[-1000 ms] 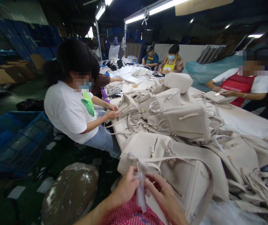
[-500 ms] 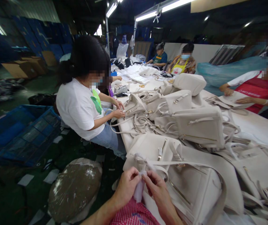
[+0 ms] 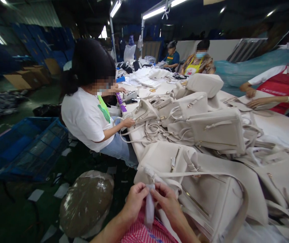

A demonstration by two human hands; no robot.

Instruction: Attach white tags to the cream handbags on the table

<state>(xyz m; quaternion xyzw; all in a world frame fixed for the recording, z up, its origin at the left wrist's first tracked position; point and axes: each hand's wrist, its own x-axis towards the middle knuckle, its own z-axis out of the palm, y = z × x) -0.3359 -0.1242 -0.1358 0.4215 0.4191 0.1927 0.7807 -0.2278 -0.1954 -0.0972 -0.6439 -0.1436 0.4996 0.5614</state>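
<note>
My left hand (image 3: 133, 199) and my right hand (image 3: 166, 201) are close together at the bottom centre, both pinching a small strip of clear plastic wrap (image 3: 149, 206) that hangs down between them over a red checked cloth (image 3: 141, 233). Just beyond my fingers lies a cream handbag (image 3: 205, 195) with a long strap (image 3: 185, 175) whose near end is wrapped in the same clear film. More cream handbags (image 3: 215, 130) are heaped across the table behind it.
A person in a white T-shirt (image 3: 86, 116) sits at the table's left edge handling a bag strap. Other people work at the far end and on the right. A blue crate (image 3: 25, 145) and a plastic-wrapped bundle (image 3: 86, 202) are on the floor at left.
My hands have drawn closer together on the plastic strip, which now hangs lower. The view has shifted slightly. The seated person has reached one hand farther up the table.
</note>
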